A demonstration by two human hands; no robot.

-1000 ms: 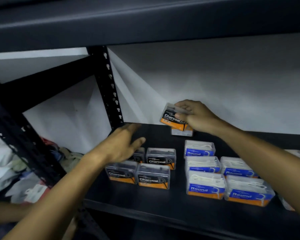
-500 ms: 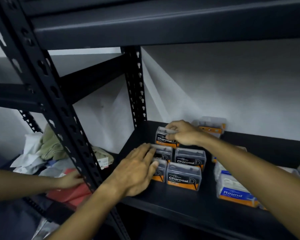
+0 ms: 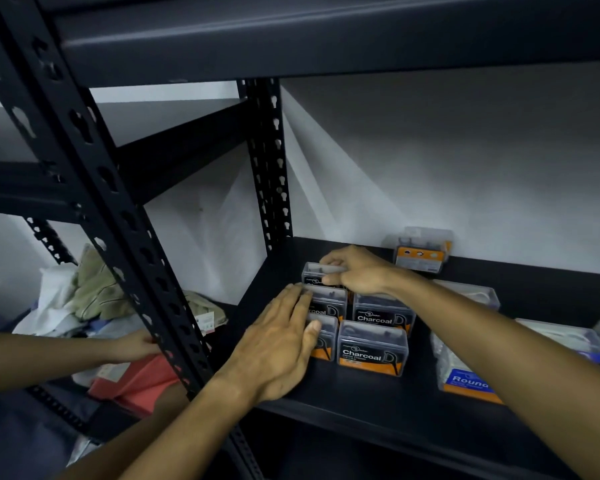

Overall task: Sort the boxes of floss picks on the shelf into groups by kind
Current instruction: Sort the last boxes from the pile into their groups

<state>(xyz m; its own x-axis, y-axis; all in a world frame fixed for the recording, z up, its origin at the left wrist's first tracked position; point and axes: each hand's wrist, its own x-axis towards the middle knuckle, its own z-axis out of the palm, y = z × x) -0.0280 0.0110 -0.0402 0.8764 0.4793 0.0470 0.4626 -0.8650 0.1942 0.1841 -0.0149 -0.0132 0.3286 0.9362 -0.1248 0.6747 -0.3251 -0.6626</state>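
Several Charcoal floss pick boxes (image 3: pixel 373 348) with black and orange labels stand grouped at the left of the dark shelf (image 3: pixel 378 407). My right hand (image 3: pixel 355 270) grips one Charcoal box (image 3: pixel 313 274) at the back of that group, resting on the shelf. My left hand (image 3: pixel 278 344) lies flat with straight fingers against the left side of the group, covering part of two boxes. Blue-labelled Round boxes (image 3: pixel 465 379) stand to the right, partly hidden by my right arm. One more box (image 3: pixel 421 251) leans at the back wall.
A black perforated upright (image 3: pixel 267 161) stands at the shelf's back left corner, another (image 3: pixel 94 188) in front. Beyond it lies a heap of cloth and paper (image 3: pixel 84 299), where another person's hand (image 3: pixel 136 346) reaches. An upper shelf (image 3: pixel 326 32) hangs overhead.
My right hand carried the Charcoal box from the back wall down to the rear of the Charcoal group. My left hand settled flat against the group's left side. The view swung left.
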